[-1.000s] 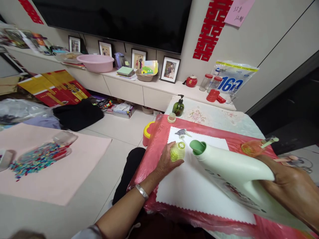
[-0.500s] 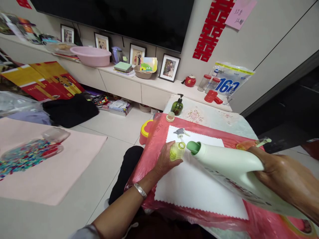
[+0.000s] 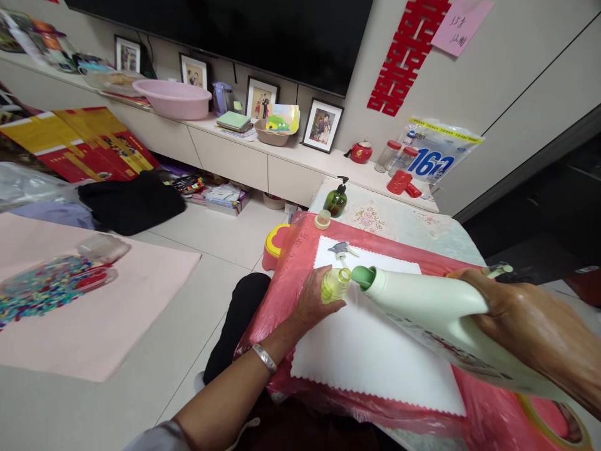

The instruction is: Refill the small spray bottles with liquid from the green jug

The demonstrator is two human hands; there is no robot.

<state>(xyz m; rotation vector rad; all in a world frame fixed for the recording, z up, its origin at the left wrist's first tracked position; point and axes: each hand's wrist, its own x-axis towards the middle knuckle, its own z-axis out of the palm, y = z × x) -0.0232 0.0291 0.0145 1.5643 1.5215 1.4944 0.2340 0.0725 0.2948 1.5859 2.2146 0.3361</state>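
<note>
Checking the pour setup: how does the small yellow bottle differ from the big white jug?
The small yellow bottle is translucent yellow-green; the big white jug is opaque pale white with a green spout. The bottle is far smaller. The bottle stands upright on the white mat in the left hand; the jug is tipped nearly flat, held by the right hand. Both are uncapped, their mouths almost meeting.

Bright, even indoor light with soft shadows; wide-angle bending at the edges; the right hand (image 3: 535,326) slightly blurred, fingers included.
</note>
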